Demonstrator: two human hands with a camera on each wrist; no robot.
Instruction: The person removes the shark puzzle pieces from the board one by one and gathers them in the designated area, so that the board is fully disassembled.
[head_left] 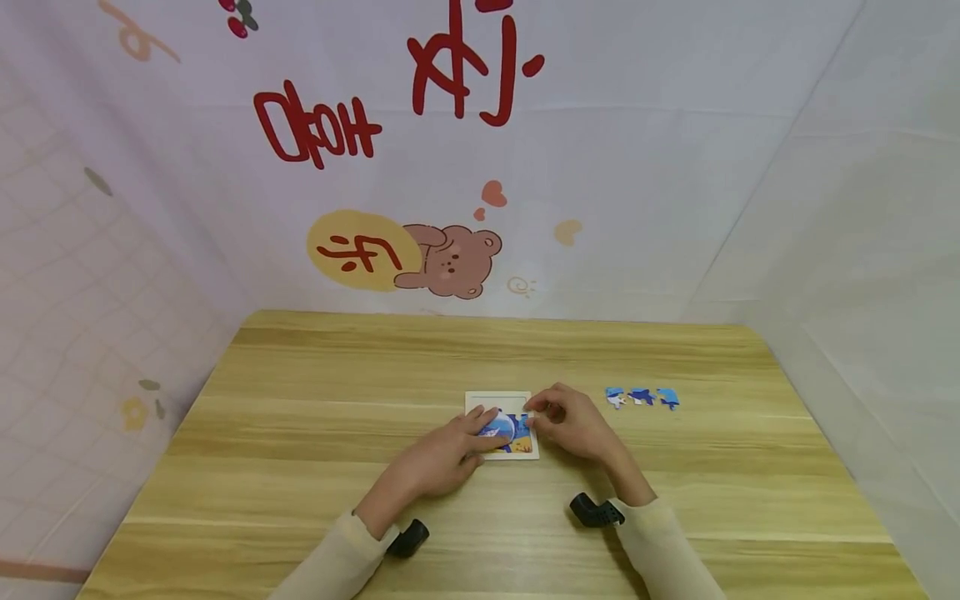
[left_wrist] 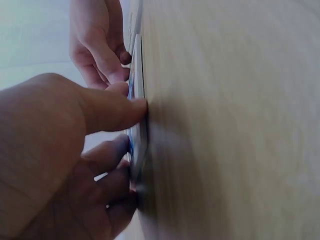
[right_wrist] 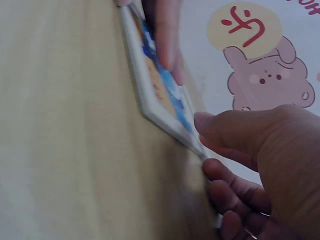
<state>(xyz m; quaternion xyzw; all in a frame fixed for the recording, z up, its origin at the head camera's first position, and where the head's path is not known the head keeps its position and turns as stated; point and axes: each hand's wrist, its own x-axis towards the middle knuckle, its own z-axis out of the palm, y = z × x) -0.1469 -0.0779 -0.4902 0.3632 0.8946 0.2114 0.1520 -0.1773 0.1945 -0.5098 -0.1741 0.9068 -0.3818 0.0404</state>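
Note:
A white-framed jigsaw puzzle [head_left: 502, 457] lies on the table, with blue and yellow picture pieces fitted in its lower part and a bare strip along its far side. My left hand [head_left: 447, 452] rests on it from the left, its extended fingers over the picture and its thumb [left_wrist: 117, 111] against the near edge. At the right edge, my right hand [head_left: 577, 421] holds a light-blue puzzle piece [head_left: 522, 422] at the frame's border, thumb and index finger bent close together. The right thumb [right_wrist: 215, 125] is right at the frame's rim [right_wrist: 172, 125] in the right wrist view.
Several loose blue puzzle pieces [head_left: 641, 396] lie in a row to the right of my right hand. The wood-grain table [head_left: 337, 367] meets a white printed curtain [head_left: 637, 167] at its back edge. Black wrist devices [head_left: 596, 510] sit at both sleeves.

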